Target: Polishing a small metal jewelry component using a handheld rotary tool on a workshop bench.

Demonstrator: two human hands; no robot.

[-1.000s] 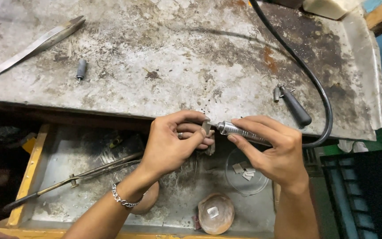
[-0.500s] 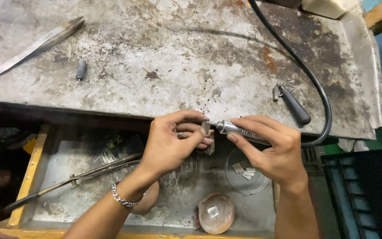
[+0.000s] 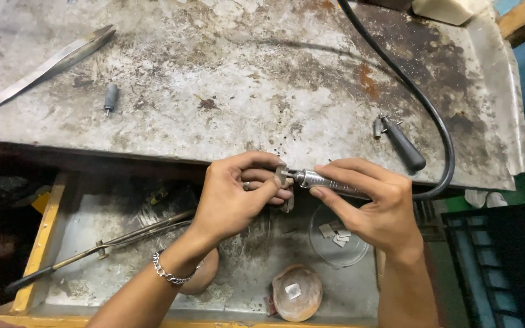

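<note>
Over the drawer (image 3: 153, 285), right hand (image 3: 375, 209) holds handpiece (image 3: 323, 181), seemingly against left hand's (image 3: 235, 197) piece (image 3: 282, 176).

Small metal piece (image 3: 282, 176) against silver handpiece (image 3: 326, 182)

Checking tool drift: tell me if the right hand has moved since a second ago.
No. The right hand stays at the bench edge, beside the black-handled tool.

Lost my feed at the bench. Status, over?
Left hand pinches small metal piece. Right hand holds rotary handpiece, tip at piece. Nothing between them.
</note>
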